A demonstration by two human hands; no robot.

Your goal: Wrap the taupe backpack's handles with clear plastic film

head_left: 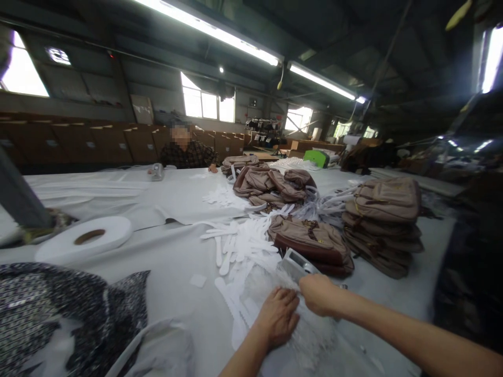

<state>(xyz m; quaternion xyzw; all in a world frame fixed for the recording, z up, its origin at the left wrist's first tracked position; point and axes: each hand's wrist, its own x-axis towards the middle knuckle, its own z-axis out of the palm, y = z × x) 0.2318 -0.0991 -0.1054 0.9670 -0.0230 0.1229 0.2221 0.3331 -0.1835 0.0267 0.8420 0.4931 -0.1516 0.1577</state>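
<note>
Clear plastic bag point(271, 293) lies flat at the near edge of the white-covered table point(173, 262); my left hand point(278, 317) presses it, fingers spread, and my right hand point(319, 294) is fisted on its top edge beside a brown bag point(310, 241). I see white strips point(236, 246) scattered past it, a stack of brown bags point(383, 225), a white tape roll point(84, 238) and patterned fabric point(58, 309). Dim workshop: strip lights point(220, 34) overhead, cartons point(78, 141) along the wall, a person point(186, 152) at the far table edge.

One head-worn camera looks forward and down, close over the white table point(176, 256), facing the far windows point(207, 103).
</note>
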